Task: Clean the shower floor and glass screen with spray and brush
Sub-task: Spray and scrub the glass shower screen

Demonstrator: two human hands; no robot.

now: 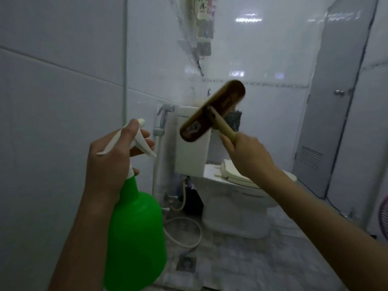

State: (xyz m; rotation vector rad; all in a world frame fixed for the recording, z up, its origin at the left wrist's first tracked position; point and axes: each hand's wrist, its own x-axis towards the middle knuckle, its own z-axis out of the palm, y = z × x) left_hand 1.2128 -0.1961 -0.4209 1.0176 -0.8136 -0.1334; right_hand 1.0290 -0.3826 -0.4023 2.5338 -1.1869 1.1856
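Head view, single frame. We log the left hand (109, 160) wrapped round the white trigger head of the green spray bottle (136, 234), fingers curled on the lever. The bottle hangs upright at lower centre, long axis vertical, nozzle (141, 121) aimed forward at what we take for the glass screen (262, 49). We judge it thin, slightly yielding plastic. Its weight depends on the fill, which the opaque wall hides. The neck is the sound place to grip. The right hand (245, 154) closes on the pale handle of the brush (212, 111), raised mid-frame. The brown head runs lower left to upper right, back toward us, bristles apparently facing the glass. We judge it stiff, light, and slippery if wet.
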